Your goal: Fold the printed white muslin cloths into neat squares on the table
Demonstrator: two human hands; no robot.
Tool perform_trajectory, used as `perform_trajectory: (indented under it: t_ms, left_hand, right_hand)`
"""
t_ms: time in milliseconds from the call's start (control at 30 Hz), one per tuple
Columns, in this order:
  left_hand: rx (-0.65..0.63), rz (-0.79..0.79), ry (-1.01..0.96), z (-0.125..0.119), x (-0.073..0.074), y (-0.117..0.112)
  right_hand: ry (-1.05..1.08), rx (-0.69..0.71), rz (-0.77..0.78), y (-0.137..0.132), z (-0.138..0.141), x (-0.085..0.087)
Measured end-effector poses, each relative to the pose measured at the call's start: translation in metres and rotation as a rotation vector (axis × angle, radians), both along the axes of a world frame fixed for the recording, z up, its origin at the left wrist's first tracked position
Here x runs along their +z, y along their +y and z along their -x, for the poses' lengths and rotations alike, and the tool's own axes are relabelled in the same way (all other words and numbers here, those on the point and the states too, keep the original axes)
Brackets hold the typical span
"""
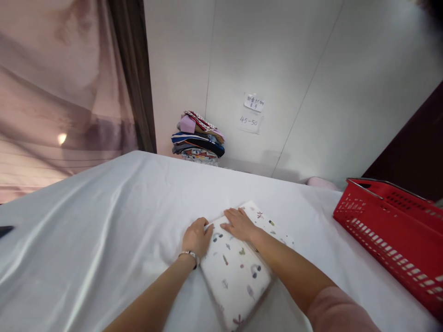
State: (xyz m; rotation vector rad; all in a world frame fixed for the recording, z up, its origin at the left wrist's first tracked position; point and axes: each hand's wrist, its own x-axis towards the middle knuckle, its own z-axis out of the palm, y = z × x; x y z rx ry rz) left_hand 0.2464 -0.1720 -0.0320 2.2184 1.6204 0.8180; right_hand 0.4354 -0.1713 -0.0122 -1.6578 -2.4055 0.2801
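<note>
A folded white cloth (pixel 233 272) with small printed rainbows, leaves and dragonflies lies at an angle on the white-covered table. At its far left corner is my left hand (pixel 197 237), a bracelet on the wrist. The thumb rests near the cloth's edge and the fingers curl round the corner, partly hidden. My right hand (pixel 240 223) lies flat on top of the cloth near its far edge, fingers stretched out. Beyond my right forearm, another part of the cloth sticks out to the far right.
A red plastic basket (pixel 391 235) with a metal handle stands at the right. Behind the table's far edge rises a stack of folded fabrics (pixel 199 136). Paper signs (pixel 251 121) hang on the white wall. A dark object (pixel 5 230) shows at the left edge, below a pink curtain (pixel 62 92).
</note>
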Motion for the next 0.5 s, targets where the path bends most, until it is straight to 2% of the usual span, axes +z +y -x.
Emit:
perform_trajectory:
  t_ms: [100, 133, 200, 367, 500]
  left_hand:
    - [-0.179, -0.235, 0.042, -0.002, 0.004, -0.008]
    - [-0.257, -0.280, 0.060, -0.004, 0.003, -0.010]
    - [-0.367, -0.274, 0.110, -0.007, 0.000, -0.014]
    - [-0.361, -0.148, 0.171, -0.013, -0.011, -0.015]
    - [-0.352, -0.139, 0.193, -0.013, -0.011, -0.015]
  right_hand:
    - [-0.007, 0.012, -0.040, -0.001, 0.000, 0.000]
    - [-0.010, 0.013, -0.047, -0.001, 0.001, -0.001]
    - [-0.013, 0.013, -0.053, -0.002, 0.002, -0.002]
    - [0.021, 0.004, -0.012, 0.000, -0.008, -0.004]
    - [-0.027, -0.199, -0.028, 0.008, -0.036, -0.007]
